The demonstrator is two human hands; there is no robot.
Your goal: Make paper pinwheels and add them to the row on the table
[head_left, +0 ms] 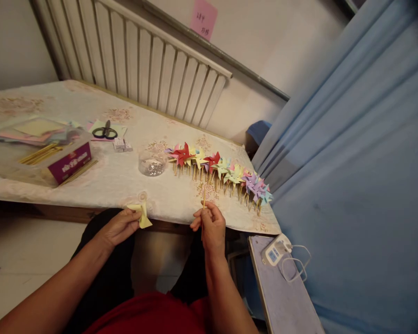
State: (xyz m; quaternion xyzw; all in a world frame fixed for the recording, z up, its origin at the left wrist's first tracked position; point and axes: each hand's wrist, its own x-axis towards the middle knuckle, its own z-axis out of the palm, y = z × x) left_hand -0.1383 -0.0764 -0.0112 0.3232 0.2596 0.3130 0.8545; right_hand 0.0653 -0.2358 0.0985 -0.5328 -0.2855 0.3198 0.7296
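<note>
Between the thumb and fingers of my left hand [122, 226] is a yellow paper pinwheel [144, 217], held just off the table's front edge. My right hand [212, 227] pinches a thin wooden stick [204, 198], which points up and away from me. Ahead of both hands stands a clear round tub [152, 165] with small shiny metal pins in it. To its right, a long row of finished paper pinwheels [214, 162] on sticks lies across the cloth, in red, yellow, green, purple and blue.
At the left lies a clear plastic box [7, 162] with coloured paper and sticks, beside a purple carton [71, 162]. Scissors [105, 131] and small white blocks [122, 144] lie behind. A low shelf at the right holds a white power adapter [277, 249]; a blue curtain [351, 162] hangs beside it.
</note>
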